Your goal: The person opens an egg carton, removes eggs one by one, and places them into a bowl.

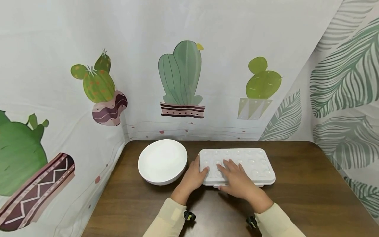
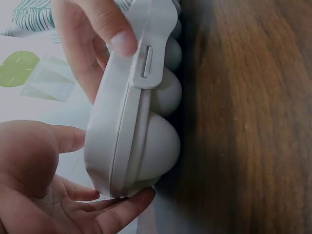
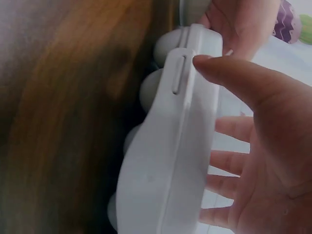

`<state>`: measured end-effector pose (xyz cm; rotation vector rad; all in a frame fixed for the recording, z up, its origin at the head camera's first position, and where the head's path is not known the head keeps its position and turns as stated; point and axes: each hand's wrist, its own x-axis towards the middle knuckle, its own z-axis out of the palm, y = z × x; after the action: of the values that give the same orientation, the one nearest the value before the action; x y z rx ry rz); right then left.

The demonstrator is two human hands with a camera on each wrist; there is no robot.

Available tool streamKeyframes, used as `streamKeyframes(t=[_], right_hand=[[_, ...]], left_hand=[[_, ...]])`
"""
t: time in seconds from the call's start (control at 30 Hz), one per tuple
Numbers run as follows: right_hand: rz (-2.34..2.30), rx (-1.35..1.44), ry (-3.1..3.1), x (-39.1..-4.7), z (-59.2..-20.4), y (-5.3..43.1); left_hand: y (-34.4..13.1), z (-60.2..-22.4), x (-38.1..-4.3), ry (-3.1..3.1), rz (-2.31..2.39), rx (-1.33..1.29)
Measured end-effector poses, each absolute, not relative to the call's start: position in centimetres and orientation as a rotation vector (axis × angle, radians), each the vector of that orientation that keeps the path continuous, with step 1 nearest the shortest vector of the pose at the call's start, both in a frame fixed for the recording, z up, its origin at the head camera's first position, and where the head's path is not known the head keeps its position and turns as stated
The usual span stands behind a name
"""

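Note:
A white plastic egg box [image 1: 237, 164] with a bumpy lid lies on the table, its lid down. Rounded cups show along its underside in the left wrist view, and a slotted latch [image 2: 148, 62] sits on its front edge. My left hand [image 1: 193, 175] holds the box's left end, thumb against the lid and fingers round the side. Across the lid, left of its middle, my right hand [image 1: 238, 179] rests with spread fingers. Its thumb [image 3: 224, 70] touches the front edge beside a latch [image 3: 179, 73].
A white round bowl [image 1: 162, 161] stands on the brown wooden table [image 1: 299, 184], just left of the egg box. Behind the table hangs a white cloth [image 1: 225, 39] printed with cacti, with leaf-patterned cloth [image 1: 346, 75] at the right.

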<state>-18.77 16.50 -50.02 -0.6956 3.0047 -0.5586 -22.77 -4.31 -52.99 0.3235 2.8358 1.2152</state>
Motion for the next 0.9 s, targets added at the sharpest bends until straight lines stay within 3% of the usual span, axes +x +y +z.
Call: streamKeyframes(t=[0.9], right_hand=[[0.205,-0.651,3.177,-19.9,-51.6,13.0]], left_hand=[[-5.0,-54.9,-24.5,2.586,1.380,0.319]])
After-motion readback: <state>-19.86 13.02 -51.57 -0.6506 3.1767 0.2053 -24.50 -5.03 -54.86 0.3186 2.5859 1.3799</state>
